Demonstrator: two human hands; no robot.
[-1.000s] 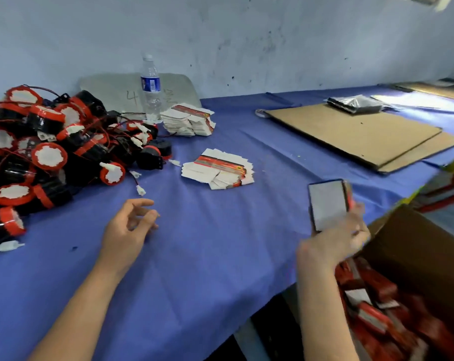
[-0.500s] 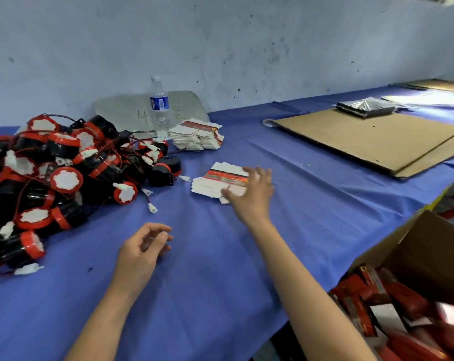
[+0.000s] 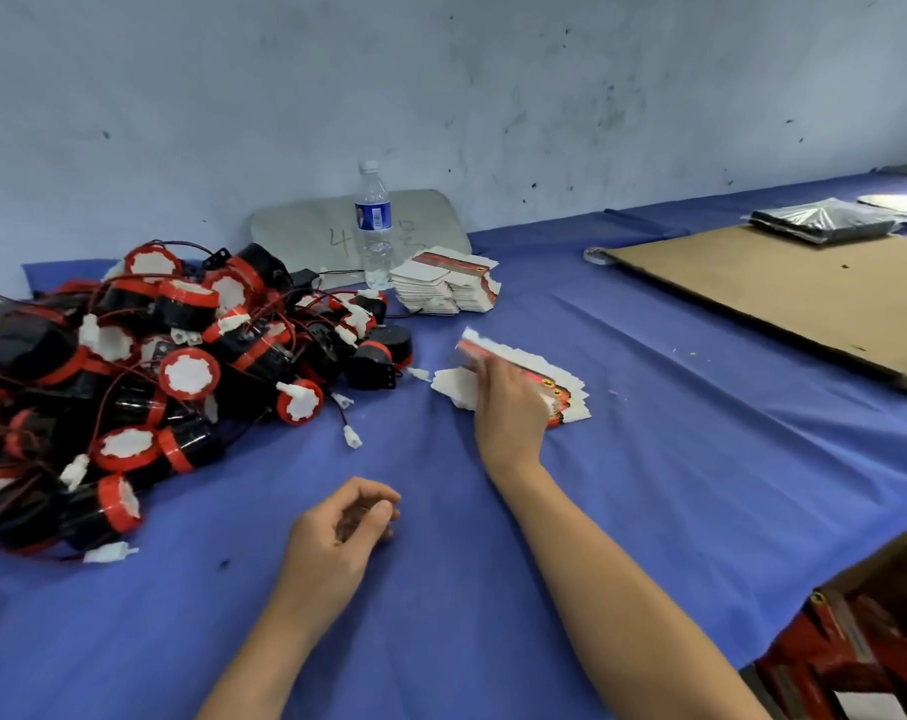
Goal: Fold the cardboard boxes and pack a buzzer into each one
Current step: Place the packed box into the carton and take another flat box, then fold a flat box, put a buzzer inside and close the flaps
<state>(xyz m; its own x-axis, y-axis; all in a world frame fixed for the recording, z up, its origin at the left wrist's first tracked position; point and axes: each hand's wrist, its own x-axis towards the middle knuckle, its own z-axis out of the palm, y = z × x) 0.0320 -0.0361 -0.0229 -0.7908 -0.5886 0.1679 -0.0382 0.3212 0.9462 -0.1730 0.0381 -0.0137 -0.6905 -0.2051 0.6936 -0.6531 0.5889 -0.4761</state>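
A heap of black-and-red buzzers (image 3: 144, 366) with white connectors and red wires covers the left of the blue table (image 3: 674, 459). Two stacks of flat white-and-red box blanks lie on the cloth: a near stack (image 3: 560, 389) in the middle and a far stack (image 3: 448, 285) by the bottle. My right hand (image 3: 508, 402) lies over the near stack and pinches the top flat box blank (image 3: 480, 348), whose left edge is lifted and blurred. Loosely curled and holding nothing, my left hand (image 3: 344, 532) rests on the cloth in front of me.
A water bottle (image 3: 374, 223) stands at the wall before a grey board (image 3: 311, 233). Brown cardboard sheets (image 3: 784, 293) with a silver bag (image 3: 820, 223) on them lie at the right. An open carton (image 3: 867, 646) holding red packed boxes sits at the lower right.
My right hand put the packed box into the carton, crossed to the near stack and now lifts the top blank. My left hand stayed put. The view swung left.
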